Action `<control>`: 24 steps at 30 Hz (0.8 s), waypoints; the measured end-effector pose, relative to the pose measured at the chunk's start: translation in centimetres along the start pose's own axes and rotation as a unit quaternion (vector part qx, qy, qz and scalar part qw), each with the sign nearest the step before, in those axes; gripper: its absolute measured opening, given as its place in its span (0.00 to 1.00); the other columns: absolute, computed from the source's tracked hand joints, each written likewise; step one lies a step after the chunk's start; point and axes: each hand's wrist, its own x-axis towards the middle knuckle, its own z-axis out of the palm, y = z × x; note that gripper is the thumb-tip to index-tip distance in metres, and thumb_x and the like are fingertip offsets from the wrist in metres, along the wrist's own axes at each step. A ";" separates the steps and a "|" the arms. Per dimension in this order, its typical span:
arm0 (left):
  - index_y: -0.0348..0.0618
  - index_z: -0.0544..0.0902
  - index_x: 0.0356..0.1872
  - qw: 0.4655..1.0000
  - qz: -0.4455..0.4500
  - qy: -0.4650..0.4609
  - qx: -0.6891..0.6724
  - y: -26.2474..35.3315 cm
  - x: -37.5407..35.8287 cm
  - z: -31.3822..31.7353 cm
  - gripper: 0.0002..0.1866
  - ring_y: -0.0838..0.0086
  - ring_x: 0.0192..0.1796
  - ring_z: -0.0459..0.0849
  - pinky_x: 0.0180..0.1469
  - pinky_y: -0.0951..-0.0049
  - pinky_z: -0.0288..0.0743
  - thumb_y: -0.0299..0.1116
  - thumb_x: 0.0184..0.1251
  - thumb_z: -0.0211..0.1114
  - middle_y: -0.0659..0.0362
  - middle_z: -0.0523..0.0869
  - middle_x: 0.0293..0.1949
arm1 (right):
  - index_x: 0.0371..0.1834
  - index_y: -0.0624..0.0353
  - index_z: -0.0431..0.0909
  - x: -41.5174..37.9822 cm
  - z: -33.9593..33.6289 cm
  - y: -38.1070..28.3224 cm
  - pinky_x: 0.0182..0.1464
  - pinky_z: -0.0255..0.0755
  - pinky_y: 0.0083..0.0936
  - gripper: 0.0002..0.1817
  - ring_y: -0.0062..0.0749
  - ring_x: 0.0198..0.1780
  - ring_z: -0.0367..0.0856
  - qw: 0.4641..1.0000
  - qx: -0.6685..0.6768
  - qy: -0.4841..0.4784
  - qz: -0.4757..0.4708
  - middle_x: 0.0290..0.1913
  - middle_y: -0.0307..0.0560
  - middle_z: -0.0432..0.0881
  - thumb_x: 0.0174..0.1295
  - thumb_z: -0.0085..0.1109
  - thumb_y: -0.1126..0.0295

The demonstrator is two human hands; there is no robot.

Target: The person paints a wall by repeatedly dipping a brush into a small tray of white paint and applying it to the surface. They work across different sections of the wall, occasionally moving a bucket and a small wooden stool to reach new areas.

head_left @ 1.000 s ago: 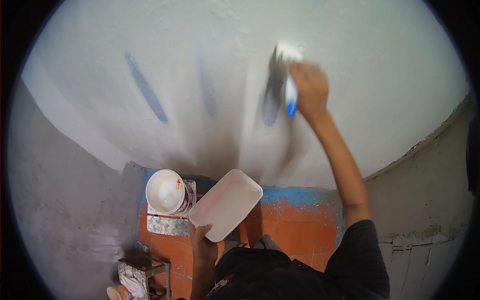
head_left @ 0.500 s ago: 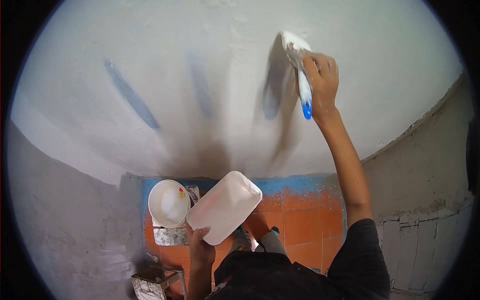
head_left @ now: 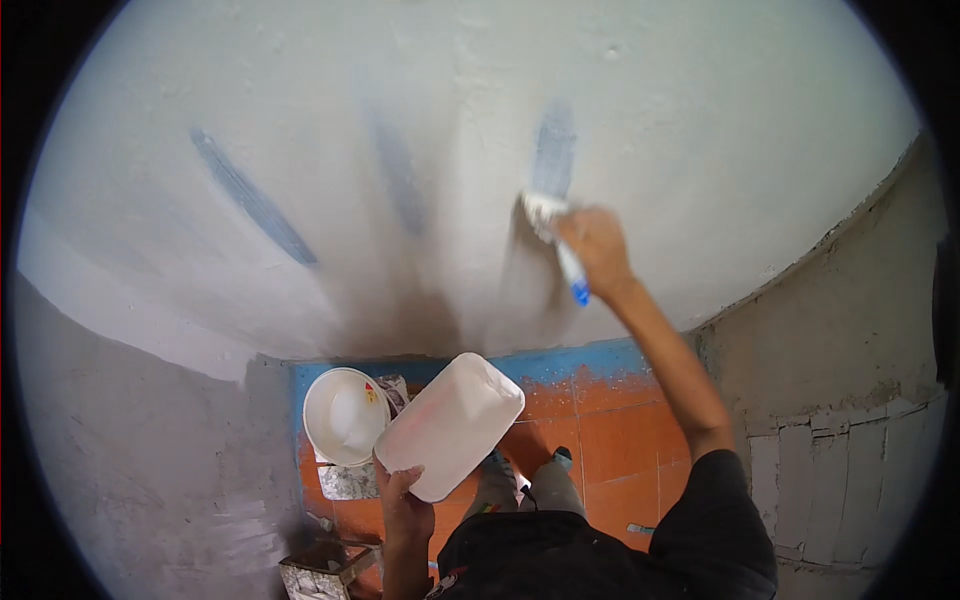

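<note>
My right hand (head_left: pixel 597 252) is closed round the white and blue handle of a paintbrush (head_left: pixel 572 262), whose pale bristles touch the light wall (head_left: pixel 680 130). Just above the bristles runs a grey-blue streak (head_left: pixel 556 150) on the wall. Low in the view, my left hand (head_left: pixel 405 505) grips the near left corner of a shallow white tray (head_left: pixel 450 428), held tilted, with its thumb over the rim. Two more grey-blue streaks, one at the left (head_left: pixel 255 198) and one in the middle (head_left: pixel 400 175), mark the wall.
A white bucket (head_left: pixel 345 418) stands left of the tray, above a stained board (head_left: pixel 348 482). A paint-spattered stool-like object (head_left: pixel 325 568) is at the lower left. Orange tiles (head_left: pixel 625 445) cover the floor, with a blue band (head_left: pixel 600 358) at the wall's foot. Bare grey walls flank both sides.
My right hand has brought the brush down the wall and slightly left, and a grey-blue streak now shows above it. My left hand still holds the tray, almost unmoved.
</note>
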 end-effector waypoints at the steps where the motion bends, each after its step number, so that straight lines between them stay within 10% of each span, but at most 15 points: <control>1: 0.39 0.64 0.69 1.000 -0.001 -0.001 0.001 0.1 0.0 0.0 0.39 0.59 0.67 0.74 0.70 0.58 0.69 0.29 0.51 0.62 0.50 0.74 0.62 | 0.51 0.54 0.83 3.1 -1.9 1.2 0.47 0.69 0.39 0.19 0.44 0.47 0.78 0.998 -0.003 0.057 -0.020 0.46 0.43 0.82 0.54 0.61 0.72; 6: 0.39 0.65 0.69 1.000 -0.004 -0.017 -0.013 -0.4 -0.1 -0.8 0.38 0.59 0.66 0.74 0.69 0.59 0.69 0.29 0.51 0.63 0.50 0.75 0.61 | 0.50 0.53 0.84 13.4 -8.1 1.7 0.46 0.70 0.39 0.19 0.46 0.47 0.79 0.982 -0.136 0.134 -0.014 0.46 0.44 0.83 0.52 0.62 0.71; 17: 0.39 0.65 0.68 1.000 0.001 -0.011 -0.016 -0.2 -0.4 -0.9 0.38 0.59 0.66 0.74 0.70 0.59 0.69 0.29 0.51 0.63 0.49 0.75 0.61 | 0.59 0.45 0.80 -8.0 5.1 -3.1 0.55 0.66 0.42 0.20 0.35 0.51 0.76 0.990 -0.063 -0.128 0.020 0.49 0.37 0.80 0.62 0.57 0.69; 24: 0.38 0.65 0.68 1.000 0.002 -0.020 -0.013 0.2 -0.5 -1.2 0.38 0.59 0.66 0.74 0.69 0.59 0.69 0.30 0.51 0.63 0.49 0.75 0.61 | 0.49 0.54 0.84 11.4 -8.8 1.6 0.45 0.69 0.39 0.20 0.45 0.42 0.78 0.998 -0.056 0.024 0.013 0.44 0.44 0.81 0.50 0.62 0.73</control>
